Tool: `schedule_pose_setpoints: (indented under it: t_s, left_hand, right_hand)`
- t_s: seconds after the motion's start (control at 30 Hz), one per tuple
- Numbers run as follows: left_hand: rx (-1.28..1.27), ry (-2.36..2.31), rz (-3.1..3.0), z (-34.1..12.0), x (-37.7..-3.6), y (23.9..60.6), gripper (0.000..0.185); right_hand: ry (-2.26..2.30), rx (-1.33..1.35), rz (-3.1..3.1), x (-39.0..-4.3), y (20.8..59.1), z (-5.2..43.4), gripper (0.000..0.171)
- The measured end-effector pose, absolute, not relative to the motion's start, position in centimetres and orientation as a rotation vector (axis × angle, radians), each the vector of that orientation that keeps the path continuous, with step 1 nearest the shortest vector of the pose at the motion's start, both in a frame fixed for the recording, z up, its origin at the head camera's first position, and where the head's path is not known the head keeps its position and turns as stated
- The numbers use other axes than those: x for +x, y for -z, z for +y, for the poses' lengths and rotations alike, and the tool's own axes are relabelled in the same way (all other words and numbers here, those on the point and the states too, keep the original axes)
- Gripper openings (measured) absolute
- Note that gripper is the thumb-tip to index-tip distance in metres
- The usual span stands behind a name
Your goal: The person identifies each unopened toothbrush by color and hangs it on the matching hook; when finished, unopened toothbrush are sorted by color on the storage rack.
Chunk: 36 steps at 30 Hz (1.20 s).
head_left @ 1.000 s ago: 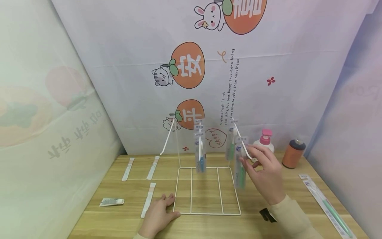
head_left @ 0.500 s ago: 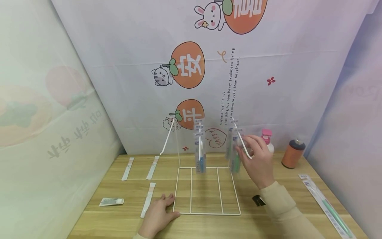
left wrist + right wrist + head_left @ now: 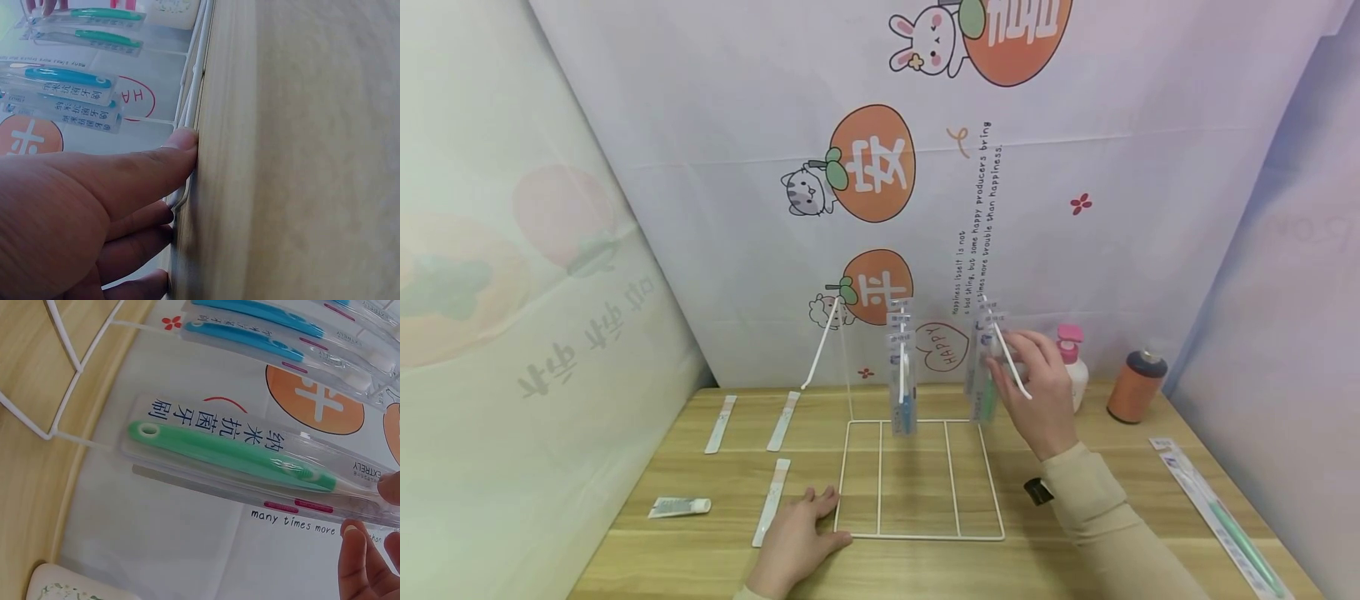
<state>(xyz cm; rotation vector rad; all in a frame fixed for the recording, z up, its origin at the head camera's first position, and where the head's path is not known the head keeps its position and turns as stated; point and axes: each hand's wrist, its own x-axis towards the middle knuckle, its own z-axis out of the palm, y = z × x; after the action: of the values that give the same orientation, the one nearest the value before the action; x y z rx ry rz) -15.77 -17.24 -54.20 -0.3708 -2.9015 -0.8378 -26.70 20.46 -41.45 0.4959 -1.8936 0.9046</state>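
My right hand (image 3: 1037,396) pinches the upper part of a packaged green toothbrush (image 3: 231,453), which hangs by its header on the right prong (image 3: 1013,362) of a white wire rack (image 3: 917,537). Another packaged green toothbrush (image 3: 107,39) hangs just behind it. From the middle prong hang several packaged blue toothbrushes (image 3: 904,408). At the rack's front left corner rests my left hand (image 3: 797,537). Its thumb (image 3: 181,140) presses on the base wire, while the other fingers lie beside the corner, touching the table. No package hangs on the left prong (image 3: 822,343).
Several slim white packets (image 3: 772,502) and a small tube (image 3: 679,507) lie left of the rack. A pink-topped pump bottle (image 3: 1075,375) and an orange bottle (image 3: 1137,387) stand at back right. One packaged green toothbrush (image 3: 1223,518) lies on the table (image 3: 917,575) at right.
My right hand has slid the packaged green toothbrush backward along the right prong, closer to the one behind it. The left hand stays at the rack's corner.
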Motion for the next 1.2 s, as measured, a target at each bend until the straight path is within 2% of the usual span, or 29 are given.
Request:
schedule_pose_setpoints:
  t_s: [0.57,0.7,0.87,1.2]
  left_hand:
    - [-0.361,0.861,-2.9,-17.1,-15.6,53.7,0.067]
    - [-0.365,0.861,-2.902,-17.1,-15.6,53.8,0.067]
    - [-0.372,0.853,-2.9,-17.1,-15.6,53.9,0.067]
    - [-0.377,0.855,-2.891,-17.1,-15.6,53.9,0.067]
  right_hand:
    - [-0.903,0.493,-1.897,-26.5,41.6,21.2,0.047]
    - [-0.884,0.47,-1.919,-26.2,42.0,22.0,0.053]
    - [-0.847,0.456,-1.954,-25.4,43.0,24.5,0.068]
    - [-0.786,0.467,-2.137,-23.9,45.1,32.5,0.076]
